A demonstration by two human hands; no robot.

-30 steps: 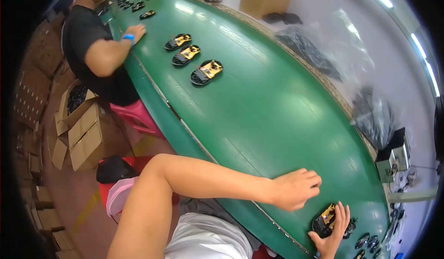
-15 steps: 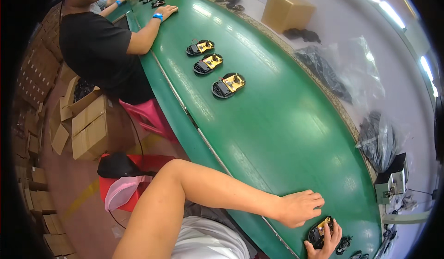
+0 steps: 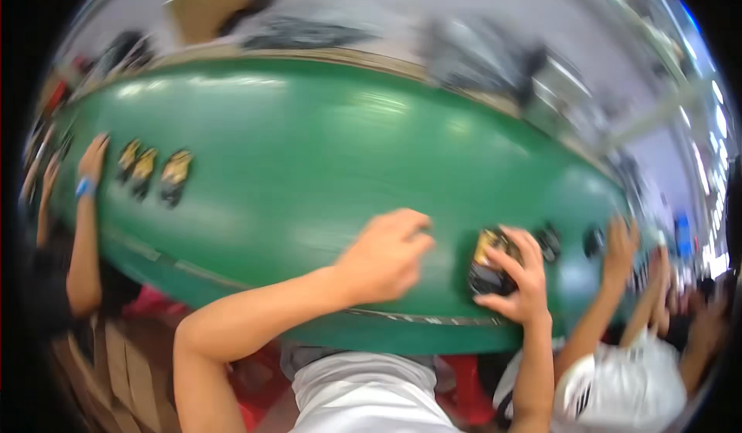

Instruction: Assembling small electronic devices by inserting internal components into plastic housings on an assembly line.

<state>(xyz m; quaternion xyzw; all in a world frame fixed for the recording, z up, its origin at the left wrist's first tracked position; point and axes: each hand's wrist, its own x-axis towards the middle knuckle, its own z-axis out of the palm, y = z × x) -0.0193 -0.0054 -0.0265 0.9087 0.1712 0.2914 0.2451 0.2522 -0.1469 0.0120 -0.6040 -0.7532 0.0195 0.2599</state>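
Grasping an open mouse shell in the right grip, curling fingers over the top and setting the thumb along the near edge. Showing a black, rounded body, carrying a yellow circuit board toward the far end, just left of the right grip's fingers. Appearing over the green counter, too blurred to tell whether touching or lifted. Holding the left grip half-curled to the left of the shell, with thumb and index finger close together; being unable to tell whether pinching something small. Seeing three black-and-yellow mouse shells in a row far to the left of the left grip, near a co-worker's hand and blue wristband. Seeing a dark part just right of the right grip. Being too blurred for reading lettering on shell or board.
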